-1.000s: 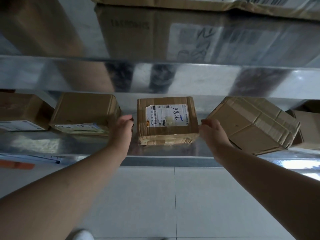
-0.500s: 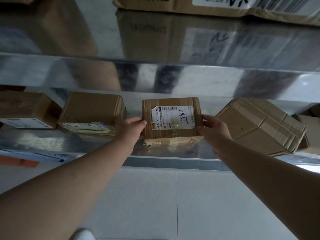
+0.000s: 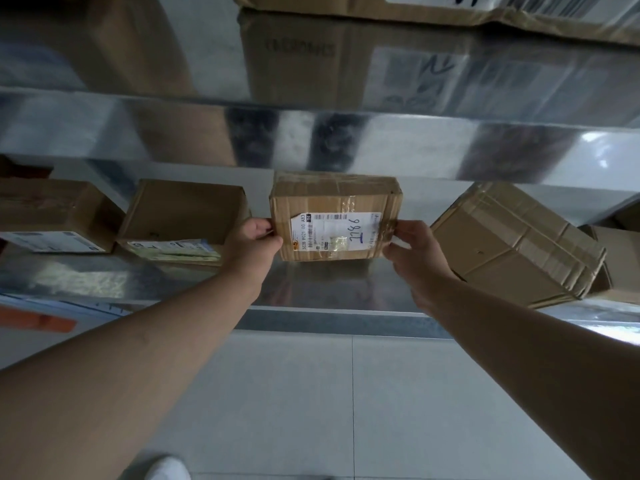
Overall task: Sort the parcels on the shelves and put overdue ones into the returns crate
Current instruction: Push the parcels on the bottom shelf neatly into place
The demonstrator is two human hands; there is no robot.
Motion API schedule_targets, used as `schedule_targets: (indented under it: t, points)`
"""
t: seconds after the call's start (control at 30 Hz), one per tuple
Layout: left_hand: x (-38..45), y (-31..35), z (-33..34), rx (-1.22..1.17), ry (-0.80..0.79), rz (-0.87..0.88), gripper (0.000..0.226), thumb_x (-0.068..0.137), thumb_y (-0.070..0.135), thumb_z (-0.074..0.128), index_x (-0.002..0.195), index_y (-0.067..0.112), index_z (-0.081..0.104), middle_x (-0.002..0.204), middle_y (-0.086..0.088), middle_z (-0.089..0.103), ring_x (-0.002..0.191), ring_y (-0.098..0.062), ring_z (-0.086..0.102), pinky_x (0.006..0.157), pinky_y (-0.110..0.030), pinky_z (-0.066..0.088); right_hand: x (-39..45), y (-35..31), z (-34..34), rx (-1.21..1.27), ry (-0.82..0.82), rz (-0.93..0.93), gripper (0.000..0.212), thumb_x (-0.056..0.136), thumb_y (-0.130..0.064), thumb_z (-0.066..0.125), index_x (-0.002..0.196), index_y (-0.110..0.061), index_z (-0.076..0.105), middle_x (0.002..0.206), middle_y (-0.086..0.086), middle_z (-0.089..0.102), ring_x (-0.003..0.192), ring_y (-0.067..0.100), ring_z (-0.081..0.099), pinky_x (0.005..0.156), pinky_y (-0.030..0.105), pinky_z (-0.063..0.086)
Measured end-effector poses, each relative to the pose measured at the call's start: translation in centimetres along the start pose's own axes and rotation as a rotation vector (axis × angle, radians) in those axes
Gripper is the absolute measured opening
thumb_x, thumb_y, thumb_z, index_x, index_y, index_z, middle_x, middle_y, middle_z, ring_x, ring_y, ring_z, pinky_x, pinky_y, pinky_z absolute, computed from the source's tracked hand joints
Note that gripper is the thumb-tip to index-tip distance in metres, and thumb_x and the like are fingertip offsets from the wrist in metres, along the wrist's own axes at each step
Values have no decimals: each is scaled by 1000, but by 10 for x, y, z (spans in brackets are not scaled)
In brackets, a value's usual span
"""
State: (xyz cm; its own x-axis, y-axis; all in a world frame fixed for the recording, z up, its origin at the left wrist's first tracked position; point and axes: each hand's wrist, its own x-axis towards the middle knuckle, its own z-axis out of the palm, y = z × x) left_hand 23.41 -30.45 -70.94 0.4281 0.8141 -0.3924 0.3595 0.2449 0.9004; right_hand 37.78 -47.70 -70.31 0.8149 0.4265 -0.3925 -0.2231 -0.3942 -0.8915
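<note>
A small brown cardboard parcel (image 3: 332,202) with a white label marked "2786" is tipped up above the lower metal shelf (image 3: 329,289), its label facing me. My left hand (image 3: 251,242) grips its left edge, fingers curled round the side. My right hand (image 3: 414,249) holds its right edge the same way. Other brown parcels lie on the same shelf: one (image 3: 187,216) just left of my left hand, another (image 3: 52,213) at the far left, and a taped one (image 3: 512,244) lying askew at the right. No returns crate is in view.
The upper shelf's shiny front edge (image 3: 311,140) runs across just above the parcel, with a large box (image 3: 433,8) on top of it. An orange and blue item (image 3: 38,318) pokes in at the left. Grey floor tiles (image 3: 311,403) and a white shoe (image 3: 166,467) lie below.
Both hands closed in from either side and took hold of the labelled parcel. It has been lifted off the shelf and tipped so that the label faces me.
</note>
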Motion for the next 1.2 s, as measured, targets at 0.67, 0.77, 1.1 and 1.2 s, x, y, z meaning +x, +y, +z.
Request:
schedule_targets:
  t: [0.67,0.77,1.1,1.2]
  points:
    - [-20,-6,-14,248,25,33,60,91,-1,49,145,20,35,146,-4,47,130,-24,47,101,-30,41,-24,16,18,-293,135,140,44,93,-1,40,135,-15,45,128,9,57,86,19,53,56,27,34]
    - [-30,19,-26,330,26,193,66,89,-8,43,148,21,34,154,-3,37,141,-20,35,110,-25,30,-38,-3,9,-375,208,3,52,88,2,37,136,-16,46,136,7,52,111,26,52,75,28,40]
    - [-76,90,15,505,-237,439,52,88,7,49,138,19,43,121,0,51,96,-12,49,75,-25,38,-65,-36,-67,-721,353,22,62,93,-18,50,152,-27,32,167,2,6,153,23,4,124,44,1]
    - [-89,94,52,462,-245,399,43,88,7,51,131,14,47,110,4,46,97,-11,45,71,-18,35,-61,-30,-109,-719,349,82,60,97,-26,47,153,-32,28,168,1,1,154,22,-1,122,40,-5]
